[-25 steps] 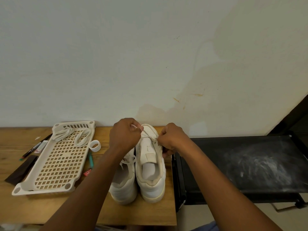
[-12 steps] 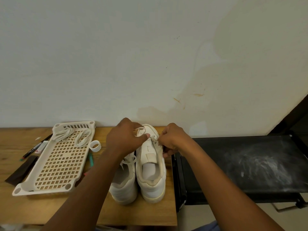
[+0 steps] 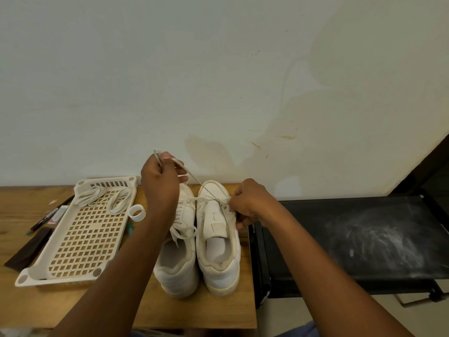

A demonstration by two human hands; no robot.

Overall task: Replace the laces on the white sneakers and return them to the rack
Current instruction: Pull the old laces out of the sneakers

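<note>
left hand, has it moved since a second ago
Yes. The left hand has risen up and away from the right sneaker, drawing the lace taut; it now shows against the wall above the table edge.

Both forearms bare, no sleeves; blue garment (image 3: 301,330) at bottom edge.

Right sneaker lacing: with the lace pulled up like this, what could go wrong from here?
The left hand draws the lace high while the right hand pinches at the eyelets of the right sneaker; uneven pulling may leave one end short. The taut lace could also tip that sneaker against the left sneaker. Both stand close to the wooden table edge.
</note>
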